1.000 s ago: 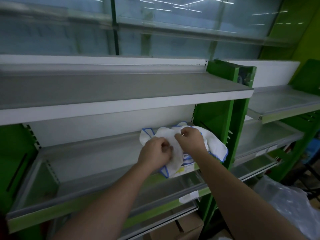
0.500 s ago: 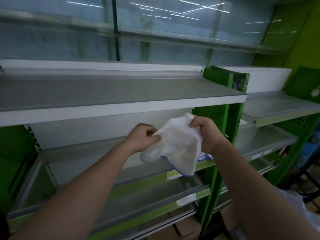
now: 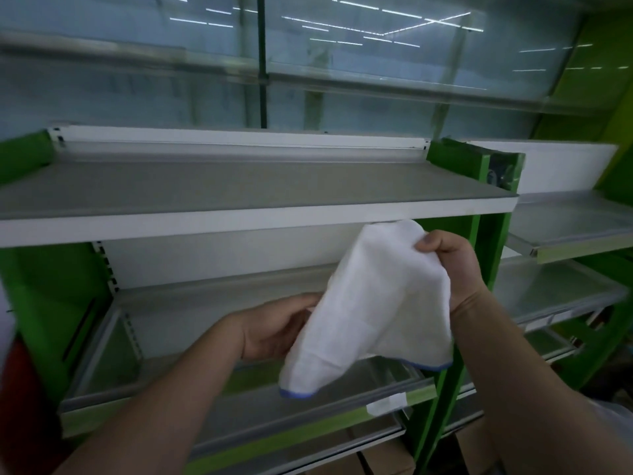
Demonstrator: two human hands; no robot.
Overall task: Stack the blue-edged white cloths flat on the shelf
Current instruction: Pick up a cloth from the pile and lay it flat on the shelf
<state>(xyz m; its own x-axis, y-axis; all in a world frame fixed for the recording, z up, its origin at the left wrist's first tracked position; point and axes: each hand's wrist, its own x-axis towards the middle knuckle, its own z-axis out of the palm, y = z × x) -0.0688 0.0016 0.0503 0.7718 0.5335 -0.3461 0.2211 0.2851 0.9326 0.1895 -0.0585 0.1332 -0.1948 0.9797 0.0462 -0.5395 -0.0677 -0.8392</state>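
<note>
cloth just came up off the pile, right hand pinching its top, left hand closed on its side, so flattening's next

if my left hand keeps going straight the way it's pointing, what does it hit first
Probably the white cloth itself: your left hand points rightward into its hanging fold. Depth is hard to judge.

Grey shelves sit on green uprights under a glass wall that reflects ceiling lights.
</note>
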